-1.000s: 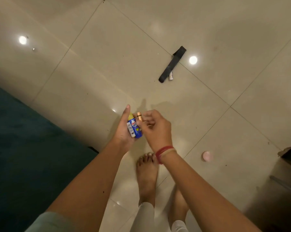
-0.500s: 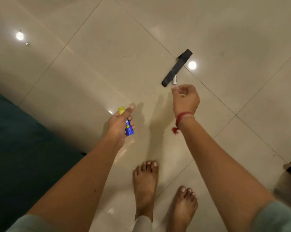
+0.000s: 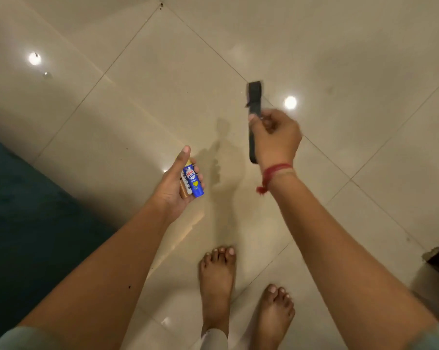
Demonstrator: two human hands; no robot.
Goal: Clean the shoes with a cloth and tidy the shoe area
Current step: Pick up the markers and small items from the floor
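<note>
Right hand (image 3: 276,137): fingers curl round a flat matte black strip (image 3: 254,97). One end stands beyond the fingertips and the other hangs below the palm, off the floor. Judged light, thin and somewhat floppy, so a mid-length grip should stop it swinging.

Left hand (image 3: 173,185): fingers cup narrowly round a yellow-capped blue glue stick (image 3: 195,184), label "fevi stik". Beside it, palm-side, lie a small white tube (image 3: 187,185), print unreadable, and a copper-coloured tube (image 3: 182,192).

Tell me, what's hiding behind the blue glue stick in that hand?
Behind the blue glue stick, the left hand holds a thin white tube and a gold-coloured tube. The glue stick covers much of both, so their labels and full shape cannot be seen.
</note>
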